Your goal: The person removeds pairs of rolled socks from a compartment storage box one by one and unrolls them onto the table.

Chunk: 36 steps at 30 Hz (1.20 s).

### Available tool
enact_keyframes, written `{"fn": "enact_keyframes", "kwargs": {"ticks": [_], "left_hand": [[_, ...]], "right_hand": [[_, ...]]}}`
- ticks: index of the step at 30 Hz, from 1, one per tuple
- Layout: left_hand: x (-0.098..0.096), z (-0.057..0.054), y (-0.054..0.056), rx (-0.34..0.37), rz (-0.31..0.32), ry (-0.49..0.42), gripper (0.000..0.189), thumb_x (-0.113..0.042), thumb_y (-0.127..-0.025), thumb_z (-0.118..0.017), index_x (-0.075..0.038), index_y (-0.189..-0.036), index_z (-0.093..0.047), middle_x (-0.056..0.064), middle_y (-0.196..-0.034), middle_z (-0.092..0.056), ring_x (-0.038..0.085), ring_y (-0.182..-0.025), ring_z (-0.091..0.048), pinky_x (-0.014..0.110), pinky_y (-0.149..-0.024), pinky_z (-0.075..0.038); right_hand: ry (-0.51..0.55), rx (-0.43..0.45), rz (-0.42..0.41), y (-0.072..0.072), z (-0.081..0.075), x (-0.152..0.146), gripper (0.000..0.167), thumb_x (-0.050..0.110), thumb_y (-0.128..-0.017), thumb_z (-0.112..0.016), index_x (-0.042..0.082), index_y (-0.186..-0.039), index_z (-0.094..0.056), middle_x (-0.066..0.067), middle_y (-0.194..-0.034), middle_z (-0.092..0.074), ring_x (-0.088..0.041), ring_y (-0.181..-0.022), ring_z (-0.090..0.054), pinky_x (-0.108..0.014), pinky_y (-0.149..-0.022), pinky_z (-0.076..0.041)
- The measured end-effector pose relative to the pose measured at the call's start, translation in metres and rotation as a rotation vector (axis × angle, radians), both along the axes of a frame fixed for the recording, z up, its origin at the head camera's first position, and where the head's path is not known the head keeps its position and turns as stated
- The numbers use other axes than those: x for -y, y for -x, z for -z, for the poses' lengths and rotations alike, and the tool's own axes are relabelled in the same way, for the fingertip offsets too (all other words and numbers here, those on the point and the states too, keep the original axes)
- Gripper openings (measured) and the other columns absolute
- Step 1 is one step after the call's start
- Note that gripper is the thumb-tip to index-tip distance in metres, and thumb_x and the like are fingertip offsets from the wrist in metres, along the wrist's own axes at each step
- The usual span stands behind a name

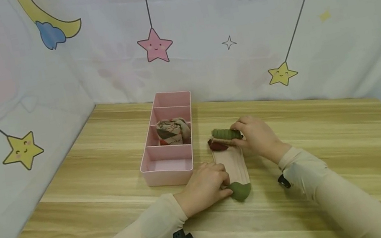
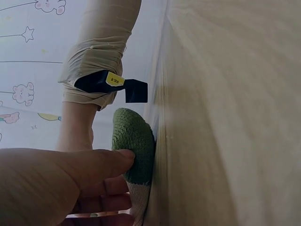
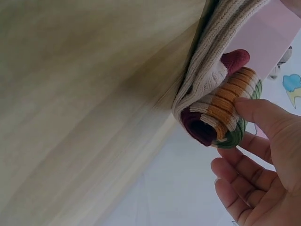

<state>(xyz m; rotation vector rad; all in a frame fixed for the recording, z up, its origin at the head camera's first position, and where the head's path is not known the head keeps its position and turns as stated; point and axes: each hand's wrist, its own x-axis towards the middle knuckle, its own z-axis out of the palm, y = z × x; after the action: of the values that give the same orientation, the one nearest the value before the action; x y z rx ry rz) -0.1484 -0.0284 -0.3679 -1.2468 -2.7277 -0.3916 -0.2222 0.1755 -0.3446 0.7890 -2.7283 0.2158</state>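
Note:
A pair of beige ribbed socks (image 1: 232, 167) lies lengthwise on the table, green toe (image 1: 241, 191) nearest me. Their far end is rolled into a thick roll (image 1: 226, 134) with green, orange and beige bands; a dark red part (image 3: 236, 61) pokes out beside it. My right hand (image 1: 259, 136) grips the roll, thumb on its banded side and fingertips at its other side. At the near end my left hand (image 1: 206, 186) pinches the left edge by the green toe, thumb on the green knit in the left wrist view.
Left of the socks stands a pink divided box (image 1: 170, 177). A rolled patterned sock bundle (image 1: 172, 131) sits in its middle compartments. Behind the wooden table (image 1: 312, 136) hangs a printed cloth wall (image 1: 205, 69).

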Motion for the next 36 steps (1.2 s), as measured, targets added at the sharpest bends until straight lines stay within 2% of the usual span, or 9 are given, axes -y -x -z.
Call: {"fn": "enact_keyframes", "kwargs": {"ticks": [13,20,27,36], "left_hand": [[-0.003,0.000,0.001,0.026,0.004,-0.016,0.017,-0.034,-0.080,-0.076,-0.018,-0.078,-0.072,-0.007,-0.081,-0.063,0.011,-0.078,-0.057,0.026,-0.073,-0.042],[-0.004,0.000,0.001,0.027,0.009,-0.008,0.017,-0.035,-0.080,-0.076,-0.019,-0.077,-0.072,-0.008,-0.081,-0.063,0.011,-0.079,-0.058,0.027,-0.074,-0.043],[-0.003,-0.001,0.001,0.022,0.010,0.000,0.017,-0.035,-0.080,-0.076,-0.019,-0.078,-0.072,-0.007,-0.081,-0.063,0.011,-0.079,-0.057,0.027,-0.075,-0.043],[0.000,-0.001,-0.001,0.009,0.001,0.001,0.017,-0.035,-0.080,-0.076,-0.019,-0.077,-0.070,-0.008,-0.079,-0.061,0.010,-0.077,-0.056,0.026,-0.073,-0.041]], "right_hand": [[-0.019,-0.070,0.031,0.008,0.002,0.002,0.025,0.017,-0.084,-0.073,0.003,-0.104,-0.069,-0.013,-0.099,-0.067,-0.029,-0.092,-0.062,-0.042,-0.082,-0.052],[-0.006,-0.076,0.060,0.012,0.004,0.003,0.018,0.015,-0.085,-0.071,0.004,-0.099,-0.069,-0.011,-0.095,-0.066,-0.027,-0.089,-0.062,-0.040,-0.081,-0.052],[0.025,-0.049,0.063,0.019,0.003,0.004,0.011,0.012,-0.086,-0.070,0.004,-0.092,-0.066,-0.012,-0.090,-0.068,-0.029,-0.083,-0.064,-0.042,-0.077,-0.052],[-0.040,0.044,0.102,0.026,0.004,0.006,0.019,0.017,-0.089,-0.065,0.005,-0.101,-0.072,-0.010,-0.098,-0.071,-0.030,-0.094,-0.065,-0.045,-0.086,-0.051]]}}
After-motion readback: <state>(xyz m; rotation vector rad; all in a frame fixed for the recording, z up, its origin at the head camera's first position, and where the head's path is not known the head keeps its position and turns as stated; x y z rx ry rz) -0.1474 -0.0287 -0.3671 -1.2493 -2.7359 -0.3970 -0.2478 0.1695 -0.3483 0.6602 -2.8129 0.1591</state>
